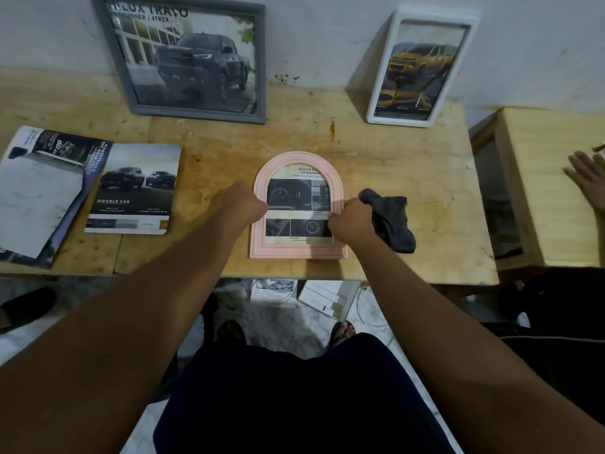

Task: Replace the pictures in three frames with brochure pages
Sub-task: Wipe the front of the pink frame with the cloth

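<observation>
- While both hands work at the near edge of the bench [209, 158], the pink frame [296, 251] lies flat and face up about midway along that edge. A brochure page [294, 198] shows in its arched window.
- The left hand [244, 204] is curled tight against the frame's left rim and seems to grip it, though its fingertips are hidden.
- The right hand [350, 221] is curled onto the right rim, with its fingertips at the window's edge. The frame therefore sits directly between the two grips, held on both sides.
- A grey cloth [393, 221] touches the far side of the right hand; I cannot tell whether that hand also clutches it.
- Toward the left edge, two brochures [131, 188] lie overlapping.
- Along the back edge, a grey frame [196, 113] near the left and a white frame [397, 121] near the right lean on the wall. Each shows a printed truck page.
- By my reading all three frames now carry brochure pages. What seems left is finishing the pink one and standing it up. Its back is hidden, so I cannot tell whether it is closed.
</observation>
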